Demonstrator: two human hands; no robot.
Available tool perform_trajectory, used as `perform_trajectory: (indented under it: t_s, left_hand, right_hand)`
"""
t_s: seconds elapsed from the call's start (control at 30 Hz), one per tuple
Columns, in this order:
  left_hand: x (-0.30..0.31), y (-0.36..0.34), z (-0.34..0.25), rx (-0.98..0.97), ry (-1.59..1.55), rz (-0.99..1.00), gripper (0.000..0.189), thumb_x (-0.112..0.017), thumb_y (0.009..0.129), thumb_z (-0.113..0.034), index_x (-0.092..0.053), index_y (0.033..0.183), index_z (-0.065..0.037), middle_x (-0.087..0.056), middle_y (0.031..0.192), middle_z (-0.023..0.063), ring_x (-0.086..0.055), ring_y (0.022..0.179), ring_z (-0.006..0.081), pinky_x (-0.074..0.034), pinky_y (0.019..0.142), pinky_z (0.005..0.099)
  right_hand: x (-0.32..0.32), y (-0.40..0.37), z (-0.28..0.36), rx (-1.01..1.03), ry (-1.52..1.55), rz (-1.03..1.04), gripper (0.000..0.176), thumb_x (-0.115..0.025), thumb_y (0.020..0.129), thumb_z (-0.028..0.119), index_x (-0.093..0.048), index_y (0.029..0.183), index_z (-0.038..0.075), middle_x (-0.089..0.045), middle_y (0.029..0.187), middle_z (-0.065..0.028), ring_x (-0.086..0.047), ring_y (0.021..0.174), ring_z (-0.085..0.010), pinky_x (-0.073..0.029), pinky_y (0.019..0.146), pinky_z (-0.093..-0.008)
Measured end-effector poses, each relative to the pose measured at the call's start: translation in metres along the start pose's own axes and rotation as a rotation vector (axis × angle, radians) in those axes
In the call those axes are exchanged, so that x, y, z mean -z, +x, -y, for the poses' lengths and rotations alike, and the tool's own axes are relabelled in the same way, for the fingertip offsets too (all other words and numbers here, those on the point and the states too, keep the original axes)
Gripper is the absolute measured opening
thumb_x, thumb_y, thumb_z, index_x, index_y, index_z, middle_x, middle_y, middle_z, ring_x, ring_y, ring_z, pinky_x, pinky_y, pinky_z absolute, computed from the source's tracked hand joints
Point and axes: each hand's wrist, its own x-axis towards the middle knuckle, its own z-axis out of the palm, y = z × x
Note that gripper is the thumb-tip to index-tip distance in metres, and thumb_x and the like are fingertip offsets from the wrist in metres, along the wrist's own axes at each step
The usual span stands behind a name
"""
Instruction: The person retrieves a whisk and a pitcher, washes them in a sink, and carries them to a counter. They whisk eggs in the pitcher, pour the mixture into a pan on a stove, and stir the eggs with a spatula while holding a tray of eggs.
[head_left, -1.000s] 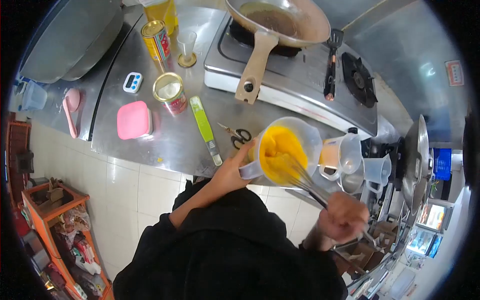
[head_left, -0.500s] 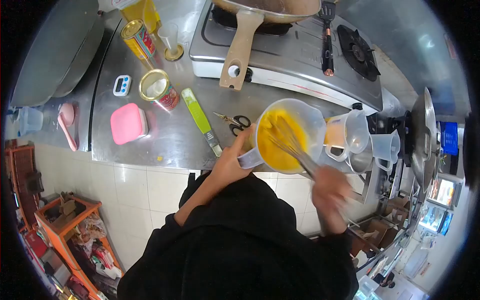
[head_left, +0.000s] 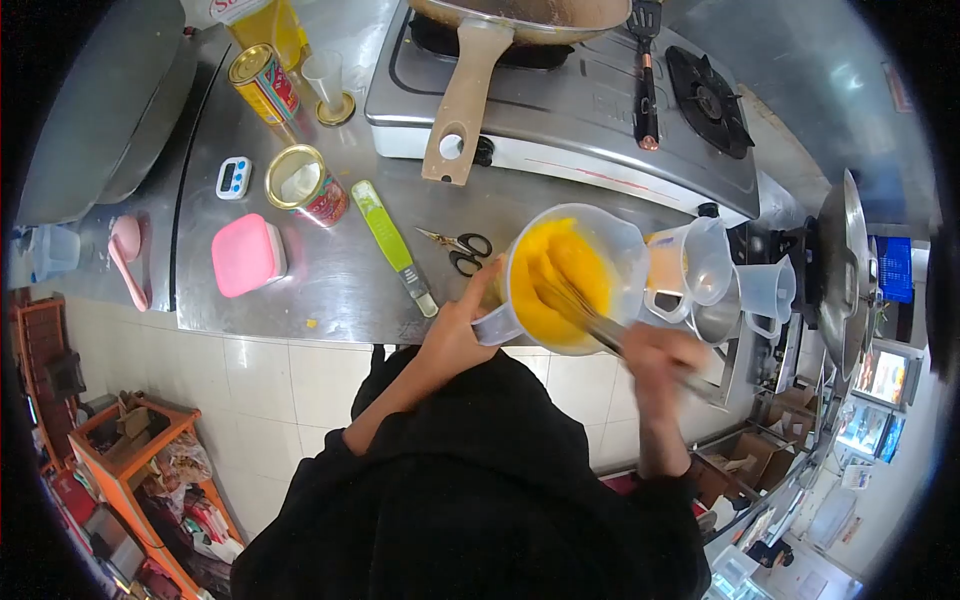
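A clear plastic jug [head_left: 628,262] with yellow mixture [head_left: 552,262] inside is tilted over the counter's front edge. My left hand [head_left: 458,335] grips its handle at the left side. My right hand [head_left: 660,362], blurred by motion, is closed around a metal whisk [head_left: 603,331], whose wires are down in the mixture. Left of the jug lie black-handled scissors [head_left: 466,250] and a green-handled tool [head_left: 385,232]. Right of it stands another jug [head_left: 672,262] with orange contents.
A pan [head_left: 468,85] sits on the gas stove [head_left: 590,110] behind, with a black spatula [head_left: 648,90] beside it. An open can [head_left: 322,197], a pink-lidded box [head_left: 246,256], a timer [head_left: 234,178] and an orange shelf [head_left: 130,452] are at the left.
The whisk has shifted within the mixture and lies at a lower angle. My right hand has turned around its handle. The whole view has shifted slightly.
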Motion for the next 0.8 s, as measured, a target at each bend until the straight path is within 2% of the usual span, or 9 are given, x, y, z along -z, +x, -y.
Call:
perform_trajectory:
  t_s: [0.07, 0.1, 0.2, 0.23, 0.27, 0.43, 0.53, 0.6, 0.8]
  left_hand:
    - [-0.002, -0.002, 0.001, -0.02, 0.031, -0.037, 0.079, -0.06, 0.06, -0.003, -0.02, 0.127, -0.018, -0.058, 0.067, 0.0173, -0.059, 0.067, 0.0313, -0.046, 0.06, 0.0341]
    - [-0.001, 0.0, -0.001, -0.034, 0.027, -0.032, 0.079, -0.06, 0.06, -0.003, -0.02, 0.127, -0.018, -0.058, 0.067, 0.0173, -0.059, 0.067, 0.0313, -0.046, 0.06, 0.0341]
    - [0.0, 0.0, -0.004, 0.106, 0.029, 0.029, 0.078, -0.061, 0.06, -0.004, -0.021, 0.126, -0.016, -0.058, 0.068, 0.0174, -0.059, 0.067, 0.0302, -0.046, 0.06, 0.034]
    - [-0.002, -0.001, -0.003, 0.058, -0.014, 0.013, 0.079, -0.062, 0.06, -0.004, -0.022, 0.126, -0.015, -0.059, 0.071, 0.0174, -0.059, 0.068, 0.0299, -0.046, 0.06, 0.0338]
    - [-0.003, 0.0, -0.001, 0.008, -0.054, -0.012, 0.079, -0.063, 0.06, -0.005, -0.022, 0.126, -0.015, -0.059, 0.073, 0.0173, -0.059, 0.069, 0.0296, -0.046, 0.061, 0.0336]
    - [-0.002, -0.001, -0.003, 0.016, 0.012, -0.02, 0.07, -0.063, 0.06, 0.0, -0.027, 0.12, -0.009, -0.059, 0.074, 0.0112, -0.06, 0.07, 0.0217, -0.045, 0.058, 0.0284]
    - [-0.002, -0.002, -0.002, -0.017, 0.024, -0.053, 0.071, -0.064, 0.061, -0.003, -0.027, 0.121, -0.011, -0.059, 0.074, 0.0111, -0.06, 0.072, 0.0227, -0.044, 0.059, 0.0291]
    - [0.003, -0.003, -0.009, 0.126, 0.056, 0.036, 0.072, -0.065, 0.061, -0.007, -0.026, 0.122, -0.013, -0.058, 0.078, 0.0134, -0.06, 0.07, 0.0231, -0.043, 0.061, 0.0298]
    - [0.001, -0.002, -0.003, 0.03, 0.025, -0.011, 0.08, -0.062, 0.059, -0.005, -0.02, 0.126, -0.018, -0.059, 0.067, 0.0145, -0.058, 0.067, 0.0313, -0.046, 0.061, 0.035]
  right_hand:
    - [0.018, 0.015, 0.029, 0.259, 0.998, -0.514, 0.022, -0.042, 0.08, 0.022, -0.037, 0.061, 0.011, -0.041, 0.05, 0.0007, -0.038, 0.042, -0.0096, -0.032, 0.044, -0.0242]
    - [0.037, 0.013, 0.002, 0.299, 1.158, 0.175, 0.021, -0.04, 0.08, 0.022, -0.037, 0.061, 0.011, -0.039, 0.047, -0.0002, -0.04, 0.043, -0.0126, -0.031, 0.045, -0.0265]
    - [-0.002, 0.026, 0.011, 0.009, 0.202, -0.074, 0.024, -0.038, 0.081, 0.022, -0.035, 0.059, 0.012, -0.038, 0.046, 0.0017, -0.04, 0.043, -0.0128, -0.031, 0.044, -0.0261]
    - [0.005, 0.012, 0.025, -0.207, 0.283, -0.283, 0.024, -0.041, 0.081, 0.023, -0.038, 0.061, 0.01, -0.037, 0.046, 0.0024, -0.038, 0.043, -0.0118, -0.03, 0.043, -0.0259]
    - [0.007, 0.008, 0.019, 0.213, 1.145, -0.498, 0.024, -0.041, 0.081, 0.025, -0.042, 0.064, 0.009, -0.04, 0.05, -0.0008, -0.038, 0.049, -0.0119, -0.03, 0.046, -0.0244]
    - [-0.01, 0.024, 0.006, -0.039, 0.47, -0.073, 0.022, -0.042, 0.079, 0.021, -0.043, 0.059, 0.011, -0.039, 0.048, -0.0018, -0.033, 0.04, -0.0111, -0.029, 0.042, -0.0225]
    - [-0.007, 0.021, 0.019, 0.37, 0.848, -0.569, 0.023, -0.046, 0.076, 0.013, -0.042, 0.053, 0.012, -0.037, 0.046, -0.0007, -0.033, 0.041, -0.0125, -0.027, 0.039, -0.0263]
    - [-0.029, 0.019, -0.022, 0.109, 0.518, -0.089, 0.024, -0.046, 0.075, 0.017, -0.038, 0.053, 0.011, -0.035, 0.046, 0.0015, -0.032, 0.04, -0.0116, -0.025, 0.038, -0.0247]
    - [-0.023, 0.016, -0.003, 0.453, 0.88, -0.637, 0.013, -0.04, 0.078, 0.024, -0.039, 0.072, 0.013, -0.043, 0.053, 0.0017, -0.034, 0.045, -0.0074, -0.027, 0.044, -0.0219]
